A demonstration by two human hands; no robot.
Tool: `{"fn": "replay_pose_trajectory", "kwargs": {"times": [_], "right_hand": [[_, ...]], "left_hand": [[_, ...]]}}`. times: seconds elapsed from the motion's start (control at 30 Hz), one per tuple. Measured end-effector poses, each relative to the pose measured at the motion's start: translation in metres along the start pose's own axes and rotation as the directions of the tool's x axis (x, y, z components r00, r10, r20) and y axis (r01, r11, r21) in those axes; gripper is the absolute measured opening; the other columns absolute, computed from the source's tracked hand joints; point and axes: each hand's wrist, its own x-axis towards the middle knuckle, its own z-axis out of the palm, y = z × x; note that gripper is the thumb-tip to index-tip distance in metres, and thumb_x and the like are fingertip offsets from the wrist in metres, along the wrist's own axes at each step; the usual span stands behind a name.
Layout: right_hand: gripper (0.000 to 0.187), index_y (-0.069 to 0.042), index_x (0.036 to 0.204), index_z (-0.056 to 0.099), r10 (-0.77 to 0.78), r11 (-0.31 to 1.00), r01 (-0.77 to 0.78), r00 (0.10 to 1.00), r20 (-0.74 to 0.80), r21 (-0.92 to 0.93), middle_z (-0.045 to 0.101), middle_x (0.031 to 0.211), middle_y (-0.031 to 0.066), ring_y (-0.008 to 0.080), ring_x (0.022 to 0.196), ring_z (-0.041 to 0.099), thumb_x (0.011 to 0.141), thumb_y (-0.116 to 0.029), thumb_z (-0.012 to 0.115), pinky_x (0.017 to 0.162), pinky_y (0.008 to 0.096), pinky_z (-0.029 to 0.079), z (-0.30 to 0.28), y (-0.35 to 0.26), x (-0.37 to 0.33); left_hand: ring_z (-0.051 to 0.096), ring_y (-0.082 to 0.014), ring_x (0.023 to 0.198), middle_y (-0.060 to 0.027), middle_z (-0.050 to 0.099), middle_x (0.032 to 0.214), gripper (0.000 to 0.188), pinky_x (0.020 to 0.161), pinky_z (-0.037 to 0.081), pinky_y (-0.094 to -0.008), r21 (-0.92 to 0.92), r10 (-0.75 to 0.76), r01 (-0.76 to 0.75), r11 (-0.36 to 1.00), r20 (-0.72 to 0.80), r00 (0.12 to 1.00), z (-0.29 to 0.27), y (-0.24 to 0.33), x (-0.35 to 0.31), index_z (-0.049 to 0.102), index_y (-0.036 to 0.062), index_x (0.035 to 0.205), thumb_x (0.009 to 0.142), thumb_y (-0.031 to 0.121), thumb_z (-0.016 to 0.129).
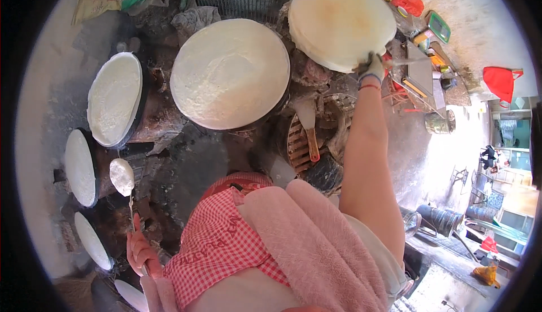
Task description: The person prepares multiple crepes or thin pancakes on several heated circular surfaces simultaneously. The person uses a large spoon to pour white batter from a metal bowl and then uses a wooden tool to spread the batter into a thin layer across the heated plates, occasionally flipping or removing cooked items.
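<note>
My left hand, low on the left, is closed round the handle of a ladle. The ladle's bowl is heaped with thick white batter. My gloved right hand reaches far forward to the near right edge of a stack of large, thin round flatbreads, which are pale with brownish patches. Its fingers look closed, and a thin blurred tool sticks out to its right; its kind cannot be made out. Between the hands, a wide round griddle is covered with a white batter sheet.
Several more batter-covered griddles, such as one oval-looking griddle, curve down my left side. A wooden-handled scraper rests by a slatted round stand. Beyond my right arm is a cluttered bench. A red bag hangs on the wall.
</note>
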Motion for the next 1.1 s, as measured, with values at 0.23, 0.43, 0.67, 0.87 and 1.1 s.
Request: {"fn": "replay_pose_trajectory", "kwargs": {"times": [0.23,0.43,0.67,0.87,1.1], "right_hand": [[0.024,-0.004,0.097,0.065,-0.23,0.966,0.208,0.961,-0.15,-0.153,0.067,0.081,0.0068,0.0208,0.063,0.063,0.079,-0.01,0.081,0.056,0.0365,0.051,-0.012,0.048,0.02],[0.028,-0.003,0.117,0.066,-0.486,0.581,0.392,0.87,0.083,-0.713,0.069,0.102,0.0073,0.0203,0.083,0.063,0.095,-0.02,0.067,0.07,0.0336,0.051,0.003,0.048,-0.116],[0.056,0.003,0.148,0.047,0.251,0.79,0.388,0.503,0.827,-0.475,0.056,0.144,0.0197,0.029,0.129,0.056,0.099,-0.021,0.061,0.109,0.039,0.044,0.115,0.145,-0.448],[0.047,-0.003,0.143,0.055,0.208,0.75,0.598,-0.619,0.757,0.282,0.062,0.137,0.0209,0.0369,0.12,0.062,0.098,-0.016,0.059,0.103,0.042,0.048,0.174,0.263,-0.799],[0.052,-0.021,0.153,0.047,0.647,0.711,0.405,-0.698,0.309,-0.575,0.058,0.084,-0.0043,0.0026,0.052,0.044,0.103,-0.007,0.054,0.043,0.0202,0.038,0.131,0.327,-1.136]], "left_hand": [[0.037,-0.0093,0.051,0.0001,0.036,0.074,0.061,0.043,0.041,-0.0268,-0.013,-0.013,0.014,1.0,0.064,0.998,0.03,-0.025,0.039,0.01,-0.0007,0.162,0.111,0.021,0.037],[0.039,-0.0094,0.054,-0.0007,0.037,0.077,0.064,0.044,0.043,-0.027,-0.109,0.054,-0.039,0.993,0.137,0.989,0.027,-0.005,0.009,0.01,-0.002,0.161,0.11,0.023,0.04],[0.044,-0.0097,0.059,-0.0036,0.042,0.081,0.069,0.045,0.043,-0.0243,-0.313,0.385,-0.296,0.902,0.277,0.88,-0.044,0.089,-0.113,0.015,-0.0127,0.155,0.107,0.023,0.049],[0.04,-0.0079,0.056,-0.0007,0.039,0.074,0.063,0.043,0.039,-0.0229,-0.47,0.688,-0.563,0.68,0.144,0.711,-0.114,0.193,-0.259,0.026,-0.0211,0.146,0.107,0.022,0.049],[0.032,-0.0052,0.047,0.0055,0.035,0.067,0.02,0.04,0.029,-0.0244,0.696,0.969,-0.7,0.161,-0.247,-0.023,-0.143,0.346,-0.43,0.058,0.0181,0.124,0.106,0.028,0.053]]}}
